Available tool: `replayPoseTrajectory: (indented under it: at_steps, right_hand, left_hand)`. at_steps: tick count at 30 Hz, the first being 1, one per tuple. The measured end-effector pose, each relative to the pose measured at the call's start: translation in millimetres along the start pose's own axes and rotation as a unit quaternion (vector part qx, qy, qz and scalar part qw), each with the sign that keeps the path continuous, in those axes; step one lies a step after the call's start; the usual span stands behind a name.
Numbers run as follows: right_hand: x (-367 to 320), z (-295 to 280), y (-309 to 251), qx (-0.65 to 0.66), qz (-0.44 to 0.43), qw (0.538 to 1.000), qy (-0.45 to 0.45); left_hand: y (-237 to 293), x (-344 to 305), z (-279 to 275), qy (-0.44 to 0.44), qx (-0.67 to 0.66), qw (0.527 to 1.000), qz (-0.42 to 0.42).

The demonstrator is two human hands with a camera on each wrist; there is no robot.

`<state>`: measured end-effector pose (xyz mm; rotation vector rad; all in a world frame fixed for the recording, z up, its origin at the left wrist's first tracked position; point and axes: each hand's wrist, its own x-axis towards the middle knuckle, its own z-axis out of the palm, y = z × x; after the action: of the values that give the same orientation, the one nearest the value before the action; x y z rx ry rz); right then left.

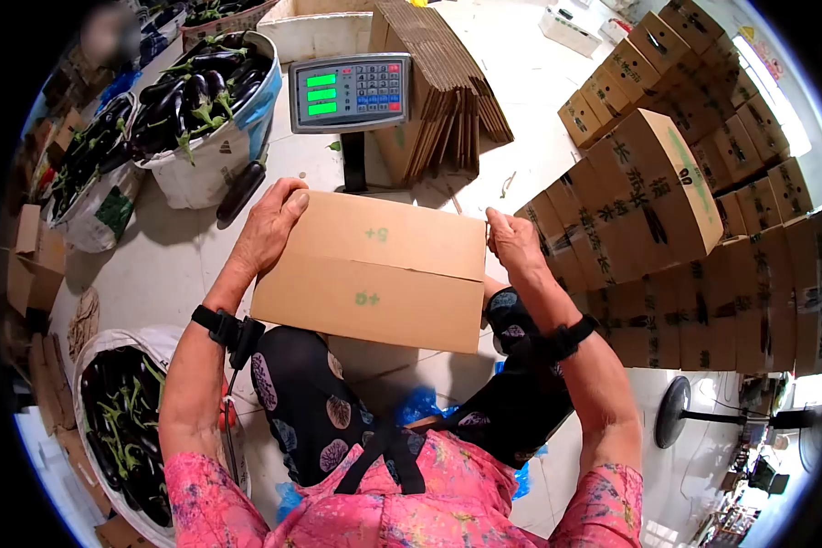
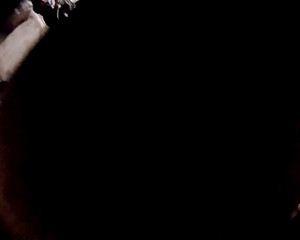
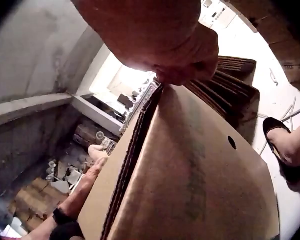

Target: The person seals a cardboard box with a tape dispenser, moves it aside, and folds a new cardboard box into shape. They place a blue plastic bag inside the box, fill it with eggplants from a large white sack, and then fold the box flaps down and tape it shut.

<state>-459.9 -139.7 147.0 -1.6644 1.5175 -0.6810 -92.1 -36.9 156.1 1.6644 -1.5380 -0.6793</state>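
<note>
The carton (image 1: 365,228) is placed between the two hands, above the knees, with its long axis running from left to right and tilted a little, so that the right end comes slightly nearer. At its far left corner it is gripped by the left hand (image 1: 269,228), whose thumb is laid on the top face. At the far right corner the right hand (image 1: 518,247) is held with curled fingers; whether the cardboard edge is pinched by them cannot be told, because the fingertips are hidden. Thus both hands are found at the far corners, and the bulk of the carton is spread from them toward the near side. The seam (image 1: 393,268) is also directed along the long axis, and by it the top is divided into two flat, smooth, matt brown flaps, each marked with green print. From the right wrist, a dark slit with rough, layered edges is seen along the carton, and its end panel is pierced by an oval hole (image 3: 232,143). Farther away, folded cardboard sheets (image 1: 420,73) with ribbed edges are stacked beside the scale display (image 1: 350,94), which is made of hard grey plastic. At far left, glossy, rounded eggplants (image 1: 205,91) are heaped in a white container (image 1: 187,178).
</note>
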Motion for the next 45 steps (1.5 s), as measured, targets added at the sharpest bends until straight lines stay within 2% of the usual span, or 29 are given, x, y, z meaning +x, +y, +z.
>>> replayPoseTrajectory:
  at_steps: [1, 2, 5, 6, 9, 10, 12, 13, 15, 17, 20, 21, 23, 25, 26, 27, 29, 30, 33, 35, 38, 41, 44, 45]
  right_hand:
    - [-1.1, -0.5, -2.8, 0.012, -0.007, 1.000, 0.000]
    - [-3.8, -0.1, -5.4, -0.117, -0.096, 0.986, 0.068]
    - [-28.8, -17.2, -21.3, -0.282, -0.187, 0.940, 0.042]
    - [-43.4, -22.5, -26.2, -0.286, -0.193, 0.938, 0.030]
    - [-68.0, -25.3, -13.8, -0.428, -0.255, 0.866, 0.042]
    - [-63.3, -27.7, -10.5, -0.475, -0.235, 0.847, 0.046]
    - [-52.2, -53.0, -0.6, -0.444, -0.232, 0.853, 0.148]
    - [-52.3, -78.4, -0.7, -0.388, -0.205, 0.881, 0.179]
    - [-60.2, -119.7, -3.3, -0.402, -0.138, 0.882, 0.205]
    - [-63.3, -149.5, 12.7, -0.439, -0.128, 0.865, 0.206]
    - [-72.6, -192.5, 44.2, -0.490, -0.060, 0.848, 0.192]
    - [-76.2, -208.8, 58.9, -0.511, 0.041, 0.841, 0.174]
    - [-96.4, -242.4, 108.0, -0.481, 0.118, 0.857, 0.141]
    - [-113.8, -251.6, 157.6, -0.495, 0.179, 0.841, 0.128]
    - [-122.9, -245.2, 174.6, -0.495, 0.206, 0.832, 0.145]
    - [-134.1, -238.6, 184.4, -0.484, 0.198, 0.844, 0.117]
    - [-142.7, -224.0, 221.4, -0.492, 0.227, 0.836, 0.086]
    - [-145.3, -217.2, 245.2, -0.491, 0.231, 0.837, 0.070]
    - [-158.5, -183.0, 284.2, -0.453, 0.262, 0.851, 0.048]
    - [-160.0, -157.3, 317.2, -0.416, 0.299, 0.858, 0.016]
    - [-152.7, -119.7, 341.3, -0.324, 0.228, 0.918, -0.015]
    - [-124.2, -76.4, 352.4, -0.264, 0.169, 0.950, 0.000]
    - [-88.9, -43.0, 344.0, -0.263, 0.090, 0.960, 0.014]
    - [-80.3, -32.0, 351.2, -0.302, 0.076, 0.950, 0.003]
  left_hand:
    - [-0.7, -1.1, -0.2, 0.003, 0.003, 1.000, 0.006]
    - [-1.3, -1.5, -0.1, 0.001, -0.007, 1.000, 0.005]
    - [-1.6, -1.7, -0.7, -0.013, -0.034, 0.999, 0.009]
    - [0.5, -1.4, -1.9, -0.025, -0.037, 0.999, 0.015]
    - [4.9, -2.7, 3.4, -0.047, -0.039, 0.998, 0.012]
    - [6.0, -2.2, 4.3, -0.053, -0.035, 0.998, 0.008]
    - [-0.3, -1.5, -1.6, 0.002, -0.004, 1.000, 0.004]
    - [-6.2, -3.4, -5.8, 0.028, 0.012, 1.000, 0.001]
    - [-13.4, -6.7, -10.8, 0.063, 0.035, 0.997, -0.001]
    - [-15.5, -3.4, -8.6, 0.075, 0.048, 0.996, 0.015]
    - [-25.5, 0.8, -6.1, 0.088, 0.077, 0.993, 0.031]
    - [-28.9, 1.8, -5.3, 0.090, 0.084, 0.991, 0.041]
    - [-27.8, 0.9, -5.3, 0.086, 0.051, 0.995, 0.018]
    - [-22.4, -0.6, -5.4, 0.070, 0.023, 0.997, 0.019]
    - [-19.2, -0.7, -5.3, 0.057, 0.023, 0.998, 0.012]
    - [-16.2, -0.3, -5.7, 0.043, 0.026, 0.999, 0.005]
    - [-16.7, 0.1, -6.4, 0.023, 0.023, 0.999, 0.026]
    - [-23.1, 2.1, -8.4, -0.006, 0.053, 0.996, 0.070]
    - [6.3, 1.5, 0.8, -0.015, 0.009, 1.000, -0.023]
    - [0.6, 6.1, 2.4, -0.031, -0.007, 0.999, -0.018]
    - [5.3, 6.0, 3.4, -0.020, 0.003, 1.000, -0.023]
    - [8.1, 5.6, 5.1, -0.011, -0.009, 0.999, -0.042]
    - [16.4, 5.6, 9.2, 0.006, 0.016, 0.997, -0.071]
    - [16.4, 5.4, 10.5, 0.007, 0.007, 0.997, -0.076]
